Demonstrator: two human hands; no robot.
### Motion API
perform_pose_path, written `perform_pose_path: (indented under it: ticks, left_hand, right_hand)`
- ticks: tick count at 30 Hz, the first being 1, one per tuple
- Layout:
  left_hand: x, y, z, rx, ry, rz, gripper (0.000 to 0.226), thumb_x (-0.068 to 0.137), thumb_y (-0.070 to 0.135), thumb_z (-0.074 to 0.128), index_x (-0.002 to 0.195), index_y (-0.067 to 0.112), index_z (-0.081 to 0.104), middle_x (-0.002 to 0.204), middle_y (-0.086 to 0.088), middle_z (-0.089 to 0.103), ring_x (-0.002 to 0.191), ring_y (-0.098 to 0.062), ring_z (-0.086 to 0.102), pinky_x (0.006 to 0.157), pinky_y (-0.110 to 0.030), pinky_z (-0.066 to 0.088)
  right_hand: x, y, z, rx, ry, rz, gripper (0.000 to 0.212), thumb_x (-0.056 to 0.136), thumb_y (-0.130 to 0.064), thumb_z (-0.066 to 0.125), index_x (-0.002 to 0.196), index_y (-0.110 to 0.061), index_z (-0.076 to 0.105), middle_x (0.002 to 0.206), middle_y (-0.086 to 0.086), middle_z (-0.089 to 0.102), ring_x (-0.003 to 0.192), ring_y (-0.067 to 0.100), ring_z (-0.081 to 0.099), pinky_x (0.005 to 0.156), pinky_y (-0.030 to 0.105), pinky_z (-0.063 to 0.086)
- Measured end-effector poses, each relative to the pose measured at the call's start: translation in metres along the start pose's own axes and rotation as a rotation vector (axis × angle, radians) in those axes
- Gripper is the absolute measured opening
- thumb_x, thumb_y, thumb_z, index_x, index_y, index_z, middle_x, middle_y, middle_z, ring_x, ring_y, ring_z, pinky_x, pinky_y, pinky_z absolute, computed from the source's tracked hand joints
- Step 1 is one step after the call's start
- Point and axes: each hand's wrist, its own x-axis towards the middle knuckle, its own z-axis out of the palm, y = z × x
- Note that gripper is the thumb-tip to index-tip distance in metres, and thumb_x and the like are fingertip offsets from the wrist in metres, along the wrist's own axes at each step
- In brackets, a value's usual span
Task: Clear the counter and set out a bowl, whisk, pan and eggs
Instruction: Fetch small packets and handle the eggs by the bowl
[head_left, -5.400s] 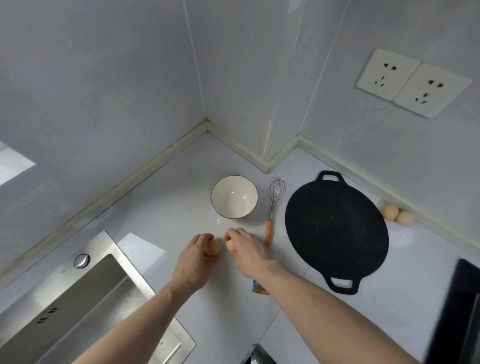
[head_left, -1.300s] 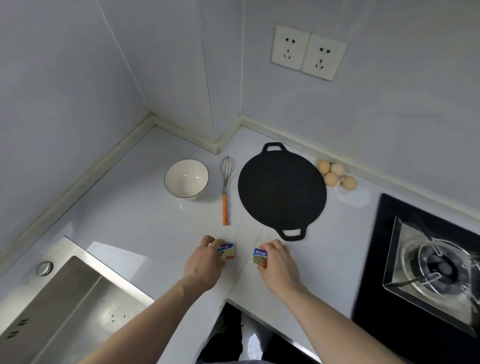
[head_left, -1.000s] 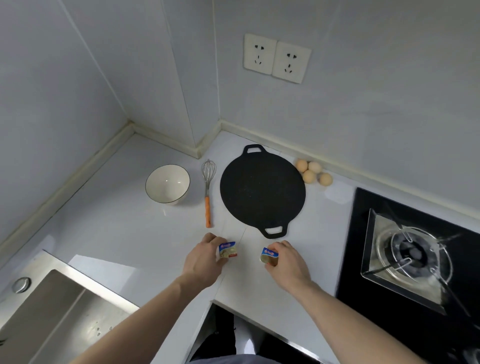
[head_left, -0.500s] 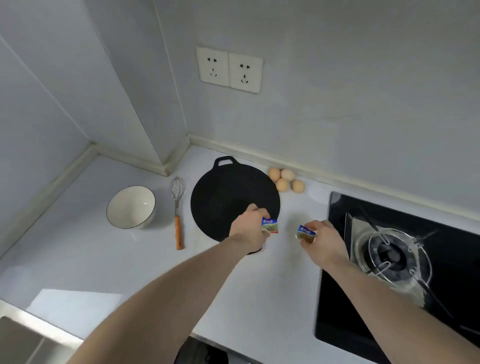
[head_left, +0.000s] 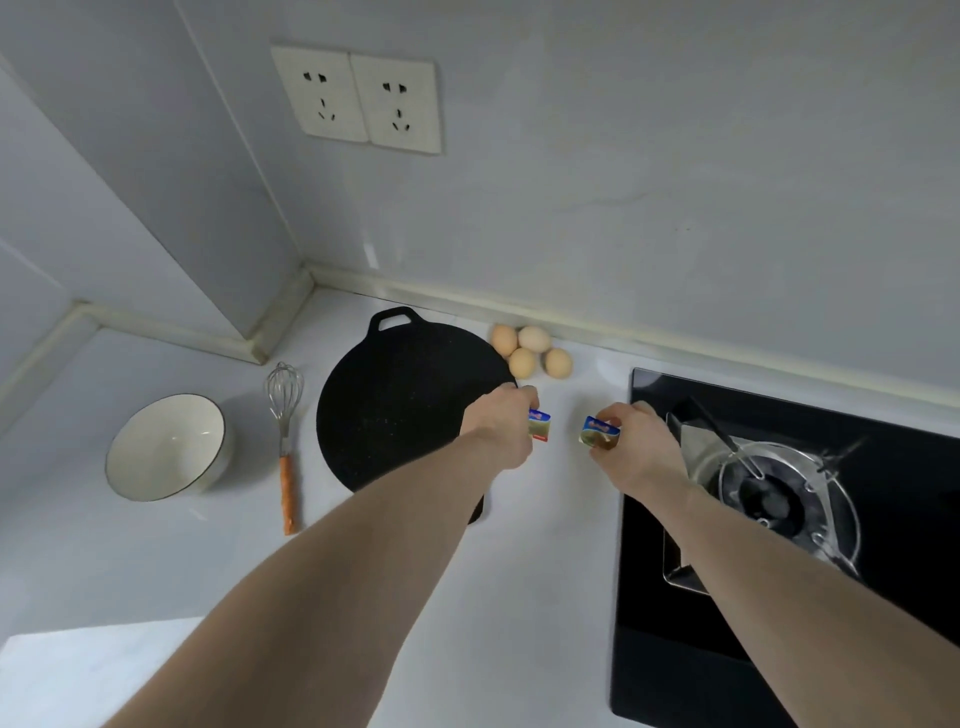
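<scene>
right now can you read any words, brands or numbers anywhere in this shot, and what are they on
No text here can be read.
Packet in the left hand: small packet with a blue and red printed label, too blurred to read.
Packet in the right hand: second packet with a blue label and red marks, also too blurred.
Wall sockets, pan, bowl, whisk, eggs, stove: no visible text.
</scene>
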Motion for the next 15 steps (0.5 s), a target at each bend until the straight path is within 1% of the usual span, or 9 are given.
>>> perform_pose_path:
  ticks: [6, 9, 11, 13, 15]
  left_hand:
    - [0.009, 0.003, 0.004, 0.107, 0.018, 0.024, 0.043, 0.087, 0.01, 0.071, 0.124, 0.02, 0.052, 0.118, -0.004, 0.052, 0.093, -0.027, 0.062, 0.069, -0.036, 0.048]
    - [0.002, 0.004, 0.009, 0.107, 0.032, 0.069, 0.042, 0.089, 0.009, 0.067, 0.126, 0.02, 0.051, 0.122, -0.004, 0.049, 0.098, -0.026, 0.059, 0.07, -0.037, 0.048]
    - [-0.007, 0.002, 0.015, 0.099, 0.051, 0.125, 0.044, 0.091, 0.009, 0.063, 0.132, 0.019, 0.051, 0.129, -0.002, 0.046, 0.106, -0.024, 0.053, 0.075, -0.036, 0.049]
    - [-0.017, 0.0, 0.021, 0.142, 0.061, 0.192, 0.049, 0.092, 0.013, 0.06, 0.14, 0.019, 0.049, 0.14, 0.0, 0.043, 0.118, -0.023, 0.046, 0.089, -0.036, 0.049]
    - [-0.026, -0.003, 0.026, 0.227, 0.049, 0.245, 0.056, 0.093, 0.021, 0.057, 0.147, 0.018, 0.043, 0.152, 0.0, 0.037, 0.13, -0.025, 0.037, 0.104, -0.038, 0.04]
  right_hand:
    - [0.018, 0.002, 0.004, -0.009, -0.008, 0.001, 0.034, 0.085, -0.022, 0.07, 0.119, -0.025, 0.067, 0.113, 0.002, 0.053, 0.106, 0.027, 0.058, 0.082, 0.035, 0.051]
    - [0.024, 0.003, 0.007, 0.004, -0.027, 0.009, 0.037, 0.086, -0.02, 0.071, 0.122, -0.024, 0.065, 0.117, 0.002, 0.053, 0.109, 0.027, 0.057, 0.081, 0.035, 0.05]
    - [0.023, 0.004, 0.009, 0.043, -0.049, 0.017, 0.041, 0.087, -0.019, 0.071, 0.127, -0.023, 0.063, 0.124, 0.001, 0.052, 0.112, 0.025, 0.056, 0.083, 0.035, 0.051]
    - [0.017, 0.006, 0.01, 0.032, -0.047, -0.027, 0.043, 0.087, -0.015, 0.07, 0.129, -0.024, 0.064, 0.127, -0.001, 0.051, 0.112, 0.025, 0.055, 0.085, 0.035, 0.052]
    - [0.004, 0.008, 0.011, -0.023, -0.026, -0.115, 0.041, 0.087, -0.008, 0.066, 0.125, -0.023, 0.067, 0.128, -0.002, 0.053, 0.109, 0.025, 0.052, 0.088, 0.037, 0.052]
